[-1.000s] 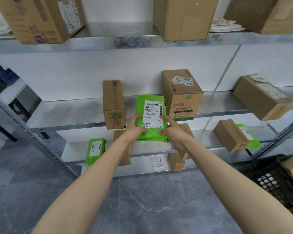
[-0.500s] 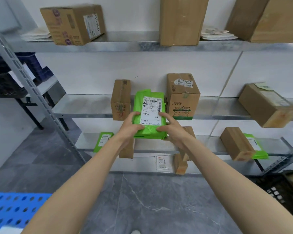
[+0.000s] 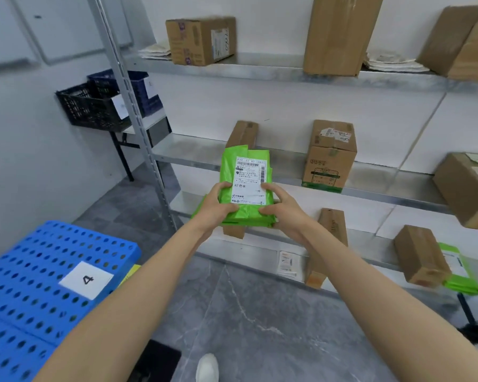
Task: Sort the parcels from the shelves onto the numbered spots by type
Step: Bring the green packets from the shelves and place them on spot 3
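Firmly held by its lower corners, a green parcel (image 3: 249, 216) with a white shipping label sits in front of the metal shelves (image 3: 188, 150), the fingers of the left hand (image 3: 218, 206) and right hand (image 3: 283, 209) curled round its edges. Brown cartons (image 3: 330, 154) stand behind; a blue platform (image 3: 39, 271) marked 4 lies lower left.

Both bare forearms stretch forward, the left hand (image 3: 218, 205) and right hand (image 3: 281, 208) gripping the near left and right edges of a green plastic mailer bag (image 3: 246, 216).
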